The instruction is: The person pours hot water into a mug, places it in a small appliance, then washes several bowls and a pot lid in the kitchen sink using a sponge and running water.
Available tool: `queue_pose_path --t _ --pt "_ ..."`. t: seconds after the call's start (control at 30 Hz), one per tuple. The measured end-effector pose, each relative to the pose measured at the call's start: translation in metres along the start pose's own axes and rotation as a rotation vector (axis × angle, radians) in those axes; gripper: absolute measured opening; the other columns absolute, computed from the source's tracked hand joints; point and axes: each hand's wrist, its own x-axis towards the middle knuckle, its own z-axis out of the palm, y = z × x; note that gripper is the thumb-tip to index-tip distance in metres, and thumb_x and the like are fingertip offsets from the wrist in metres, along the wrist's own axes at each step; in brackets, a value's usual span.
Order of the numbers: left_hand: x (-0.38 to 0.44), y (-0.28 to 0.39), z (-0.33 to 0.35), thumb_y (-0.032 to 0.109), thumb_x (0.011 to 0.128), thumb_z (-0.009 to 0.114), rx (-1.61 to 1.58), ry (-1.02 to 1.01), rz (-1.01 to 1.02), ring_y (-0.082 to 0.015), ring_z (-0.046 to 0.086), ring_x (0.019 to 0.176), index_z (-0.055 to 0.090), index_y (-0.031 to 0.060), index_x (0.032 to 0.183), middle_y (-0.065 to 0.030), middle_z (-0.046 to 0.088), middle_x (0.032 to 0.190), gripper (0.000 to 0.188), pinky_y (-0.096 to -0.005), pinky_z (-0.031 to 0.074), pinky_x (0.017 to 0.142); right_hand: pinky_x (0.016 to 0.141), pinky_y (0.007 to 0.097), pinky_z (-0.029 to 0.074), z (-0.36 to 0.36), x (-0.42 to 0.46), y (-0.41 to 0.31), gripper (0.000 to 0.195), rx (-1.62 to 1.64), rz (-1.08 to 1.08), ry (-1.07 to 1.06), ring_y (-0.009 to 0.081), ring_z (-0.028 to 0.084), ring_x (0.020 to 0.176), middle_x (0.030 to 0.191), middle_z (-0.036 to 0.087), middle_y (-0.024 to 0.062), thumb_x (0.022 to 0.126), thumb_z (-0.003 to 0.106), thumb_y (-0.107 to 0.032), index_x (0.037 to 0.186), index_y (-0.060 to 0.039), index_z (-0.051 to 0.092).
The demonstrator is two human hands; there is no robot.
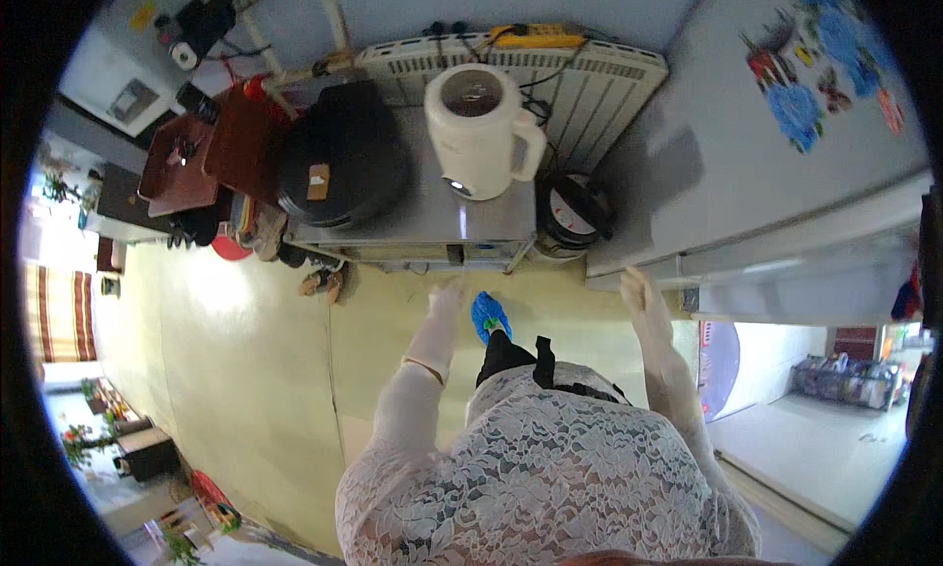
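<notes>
My left hand [447, 293], in a pale sleeve, hangs over the floor just short of a metal table [471, 223]; its fingers are blurred and I see nothing in it. My right hand [635, 284] is held out beside the base of the light-coloured wall at the right, also blurred, with no object visible in it. On the table stand a cream electric jug [471, 146] with a handle and a large round black appliance [342, 161], with a small brown item [318, 182] on top. A blue shoe cover [488, 315] is on one foot.
Behind the table is a white radiator [597, 87] with a yellow power strip [538, 35] and cords. An electric cooker [571, 216] stands at the table's right. Brown trays [177, 161] and shoes [324, 282] are at the left. A doorway opens at the right.
</notes>
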Motion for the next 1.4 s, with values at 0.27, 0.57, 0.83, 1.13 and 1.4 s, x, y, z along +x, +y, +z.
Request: queue_pose_path --t 0.27,0.57,0.83,1.13,1.4 --pt "-0.181 -0.126 0.221 0.029 0.098 0.072 0.466 -0.631 -0.024 -0.0203 0.070 0.102 0.065 0.0013 0.126 -0.0104 0.072 0.119 0.040 -0.0370 0.055 0.097 0.088 0.0339 0.057 -0.076 -0.233 0.111 0.046 0.979 0.656 0.387 0.0202 0.067 0.098 0.129 0.066 0.0174 0.108 0.057 -0.028 0.148 -0.0068 0.051" --pt "-0.290 -0.237 0.399 0.020 0.094 0.075 0.937 -1.172 0.000 -0.0210 0.071 0.100 0.064 -0.0002 0.126 -0.0136 0.072 0.114 0.039 -0.0342 0.057 0.090 0.108 0.0369 0.048 -0.100 -0.320 0.138 0.055 1.656 0.550 0.624 0.0227 0.055 0.129 0.146 0.055 0.0172 0.109 0.053 -0.040 0.153 -0.0079 0.044" --pt "-0.404 -0.339 0.566 0.023 0.090 0.071 1.286 -2.321 0.675 -0.0363 0.071 0.111 0.067 0.0048 0.133 -0.0193 0.073 0.121 0.047 -0.0440 0.055 0.097 0.100 0.0351 0.049 -0.183 -0.327 0.214 0.054 0.360 0.734 0.394 0.0248 0.064 0.116 0.125 0.069 0.0123 0.097 0.061 -0.039 0.137 -0.0021 0.061" --pt "-0.450 -0.446 0.688 0.030 0.083 0.070 1.452 -2.712 0.533 -0.0386 0.072 0.086 0.080 0.0163 0.093 -0.0133 0.075 0.090 0.020 -0.0514 0.057 0.079 0.093 0.0365 0.053 -0.236 -0.288 0.384 0.098 1.205 0.628 0.980 0.0218 0.064 0.101 0.111 0.069 0.0143 0.064 0.068 -0.063 0.135 0.0051 0.060" --pt "-0.507 -0.527 0.840 0.030 0.080 0.070 1.759 -2.682 0.989 -0.0392 0.071 0.083 0.077 0.0132 0.087 -0.0149 0.074 0.086 0.020 -0.0515 0.057 0.083 0.096 0.0297 0.050 -0.440 -0.302 0.426 0.053 1.039 0.565 0.706 0.0126 0.062 0.112 0.135 0.065 0.0091 0.102 0.063 -0.030 0.148 -0.0047 0.053"
